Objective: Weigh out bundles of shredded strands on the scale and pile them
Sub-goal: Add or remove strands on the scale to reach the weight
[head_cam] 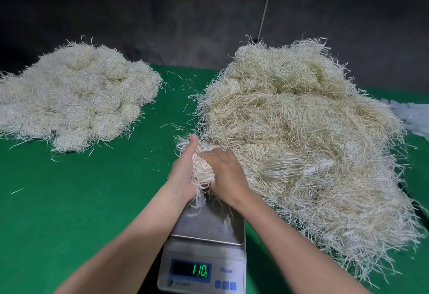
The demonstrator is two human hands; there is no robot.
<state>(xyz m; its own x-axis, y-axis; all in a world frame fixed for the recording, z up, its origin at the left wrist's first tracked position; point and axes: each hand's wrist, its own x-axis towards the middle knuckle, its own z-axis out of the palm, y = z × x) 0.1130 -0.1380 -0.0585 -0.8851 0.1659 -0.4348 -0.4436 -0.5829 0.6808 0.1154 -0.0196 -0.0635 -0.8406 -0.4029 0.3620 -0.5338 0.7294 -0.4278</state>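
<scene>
Your L hand (183, 174) & R hand (224, 173) are bare, both forearms (130, 235) bare too, right to the frame edge; L thumbnail (194, 136) looks short.

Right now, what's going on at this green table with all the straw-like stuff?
A person is weighing out portions. Their left hand and right hand clasp a bundle of pale shredded strands between them over the far end of a grey digital scale, loose ends trailing onto its steel platform. The green display shows roughly 1.10. A big loose heap of strands lies to the right on the green table; a smaller pile of bundles sits at the left.
</scene>
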